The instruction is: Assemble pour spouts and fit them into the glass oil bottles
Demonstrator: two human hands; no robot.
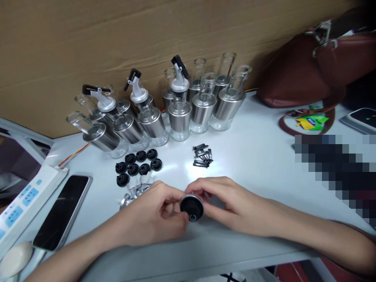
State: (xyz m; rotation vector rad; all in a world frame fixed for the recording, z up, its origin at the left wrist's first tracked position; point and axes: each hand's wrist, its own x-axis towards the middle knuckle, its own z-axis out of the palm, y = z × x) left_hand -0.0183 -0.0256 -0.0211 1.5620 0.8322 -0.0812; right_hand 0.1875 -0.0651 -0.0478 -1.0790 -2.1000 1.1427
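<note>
Between my two hands is a round pourer cap (192,207), its black stopper side turned toward me and a silver rim around it. My left hand (164,213) pinches it from the left, thumb at the lower edge. From the right, my right hand (221,199) grips the rim with thumb and fingers. Just beyond my left hand lie silver pourer tops (138,188), partly hidden by it. Several black stoppers (133,169) sit in rows behind them. A small heap of black levers (202,155) lies beyond my right hand.
Several glass bottles with steel sleeves (179,117) stand along the cardboard wall (132,39); three carry pourers. At left are a phone (63,211), a power strip (26,199) and a pale rounded object (16,258). A brown bag (299,70) and a colourful packet (313,122) are at right.
</note>
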